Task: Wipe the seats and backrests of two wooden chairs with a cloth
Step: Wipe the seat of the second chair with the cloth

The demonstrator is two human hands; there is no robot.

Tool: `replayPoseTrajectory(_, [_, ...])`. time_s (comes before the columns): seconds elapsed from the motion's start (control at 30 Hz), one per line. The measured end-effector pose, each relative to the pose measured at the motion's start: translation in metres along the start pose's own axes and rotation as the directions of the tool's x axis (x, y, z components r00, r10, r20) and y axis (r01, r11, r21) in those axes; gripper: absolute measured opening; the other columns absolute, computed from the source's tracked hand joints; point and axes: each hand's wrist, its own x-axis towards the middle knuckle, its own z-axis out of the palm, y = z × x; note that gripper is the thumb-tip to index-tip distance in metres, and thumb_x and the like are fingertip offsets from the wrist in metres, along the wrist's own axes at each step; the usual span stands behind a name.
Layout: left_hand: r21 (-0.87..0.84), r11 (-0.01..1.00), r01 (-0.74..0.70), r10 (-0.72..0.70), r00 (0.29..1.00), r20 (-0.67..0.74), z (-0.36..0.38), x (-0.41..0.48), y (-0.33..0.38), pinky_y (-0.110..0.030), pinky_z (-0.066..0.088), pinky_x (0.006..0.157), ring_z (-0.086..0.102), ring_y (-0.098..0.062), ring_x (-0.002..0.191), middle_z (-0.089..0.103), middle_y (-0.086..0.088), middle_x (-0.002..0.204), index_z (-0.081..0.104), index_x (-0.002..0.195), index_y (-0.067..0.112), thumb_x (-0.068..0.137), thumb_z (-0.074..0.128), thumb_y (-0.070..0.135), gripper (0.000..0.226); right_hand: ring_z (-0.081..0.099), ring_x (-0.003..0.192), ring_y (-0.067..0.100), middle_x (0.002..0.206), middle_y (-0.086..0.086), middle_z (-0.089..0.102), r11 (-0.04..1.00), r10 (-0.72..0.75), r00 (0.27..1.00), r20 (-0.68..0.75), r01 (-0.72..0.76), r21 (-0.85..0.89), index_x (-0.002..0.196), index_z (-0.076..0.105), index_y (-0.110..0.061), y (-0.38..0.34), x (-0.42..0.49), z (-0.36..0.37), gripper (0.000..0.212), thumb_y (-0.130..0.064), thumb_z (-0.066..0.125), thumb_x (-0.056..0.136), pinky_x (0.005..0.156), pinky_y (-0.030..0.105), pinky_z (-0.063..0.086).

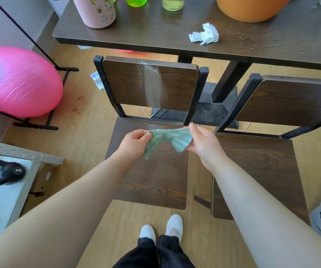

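The risk I see is in the green striped cloth [165,141] itself. It is stretched in the air and twisted in the middle, so if it goes down like this, only a narrow bunched part will touch the wood and much of the surface may be missed. Probably it should be folded into a flat pad first. A pale dusty streak [152,88] runs down the backrest [121,84] of the left dark brown wooden chair [155,186]. A loose wipe could smear it, or push the powder down on the seat [128,128], which then needs extra wiping. The hold is only at the ends, so one end may slip out and the cloth may drop to the floor [90,105].

The cloth hangs above the back part of this seat, not touching it as far as I can judge. The left hand [134,144] pinches one end with curled fingers, and the cloth runs from it toward 3 o'clock. The right hand [204,144] pinches the other end between thumb and fingers, with the cloth at its 9 o'clock. The right dark brown wooden chair [262,171] stands just beside the first, at its 3 o'clock.
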Motion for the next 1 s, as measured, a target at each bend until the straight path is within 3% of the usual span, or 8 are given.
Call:
replayPoseTrajectory(0.07, [0.177,0.983,-0.045,0.046,0.999,-0.004,-0.010,0.002,0.003,-0.027,0.043,0.061,0.049,-0.013,0.062,0.058,0.009,0.067,0.069,0.082,0.028,0.100,0.057,0.033,0.023,0.066,0.105,0.024,0.109,0.009,0.071,0.992,-0.036,0.999,-0.026,0.033,-0.123,0.109,0.067,-0.015,-0.007,0.008,0.001,0.048,-0.054,0.043,0.098,0.096,0.048,0.053])
replayPoseTrajectory(0.13, [0.316,0.945,-0.088,0.081,0.996,0.033,-0.021,0.006,0.008,-0.026,0.039,0.058,0.047,-0.013,0.060,0.055,0.008,0.067,0.067,0.084,0.027,0.100,0.058,0.036,0.020,0.064,0.100,0.034,0.105,0.021,0.067,0.977,-0.068,0.996,-0.051,0.056,-0.203,0.106,0.064,-0.003,-0.015,0.016,0.003,0.058,-0.056,0.041,0.097,0.094,0.054,0.051])
replayPoseTrajectory(0.27, [0.491,0.856,-0.161,0.135,0.987,0.088,-0.045,0.022,0.019,-0.025,0.038,0.056,0.048,-0.009,0.063,0.057,0.007,0.075,0.064,0.083,0.030,0.097,0.063,0.035,0.015,0.066,0.093,0.025,0.097,0.014,0.070,0.962,-0.109,0.990,-0.094,0.082,-0.259,0.098,0.067,-0.007,-0.032,0.033,0.007,0.050,-0.049,0.041,0.101,0.087,0.044,0.053])
replayPoseTrajectory(0.43, [0.461,0.860,-0.219,0.189,0.976,0.112,-0.069,0.046,0.025,-0.023,0.038,0.057,0.048,-0.006,0.065,0.057,0.009,0.077,0.067,0.096,0.021,0.097,0.065,0.030,0.009,0.058,0.092,0.008,0.093,-0.011,0.063,0.931,-0.121,0.986,-0.111,0.073,-0.359,0.089,0.061,-0.034,-0.033,0.049,0.019,0.030,-0.052,0.039,0.101,0.096,0.041,0.052])
replayPoseTrajectory(0.57, [0.417,0.874,-0.249,0.204,0.967,0.149,-0.086,0.062,0.028,-0.020,0.036,0.052,0.046,-0.007,0.060,0.057,0.007,0.075,0.068,0.099,0.020,0.098,0.063,0.026,0.008,0.060,0.095,0.009,0.096,-0.010,0.067,0.942,-0.112,0.980,-0.163,0.052,-0.331,0.100,0.065,-0.029,-0.033,0.053,0.034,0.034,-0.052,0.040,0.100,0.097,0.042,0.052])
replayPoseTrajectory(0.73, [0.352,0.892,-0.283,0.220,0.953,0.209,-0.106,0.077,0.027,-0.009,0.035,0.047,0.046,-0.005,0.058,0.059,0.008,0.075,0.068,0.097,0.022,0.097,0.064,0.019,0.005,0.064,0.101,0.018,0.099,0.001,0.071,0.972,-0.091,0.971,-0.221,0.039,-0.232,0.090,0.068,-0.027,-0.027,0.055,0.052,0.035,-0.051,0.044,0.100,0.099,0.047,0.050])
replayPoseTrajectory(1.0, [0.291,0.921,-0.259,0.186,0.949,0.255,-0.122,0.094,0.027,-0.007,0.037,0.045,0.046,-0.011,0.064,0.056,0.004,0.078,0.070,0.098,0.023,0.095,0.068,0.021,0.004,0.062,0.104,0.008,0.106,-0.005,0.068,0.995,-0.034,0.967,-0.252,0.009,-0.102,0.110,0.064,-0.025,-0.014,0.052,0.070,0.030,-0.046,0.044,0.101,0.088,0.022,0.051])
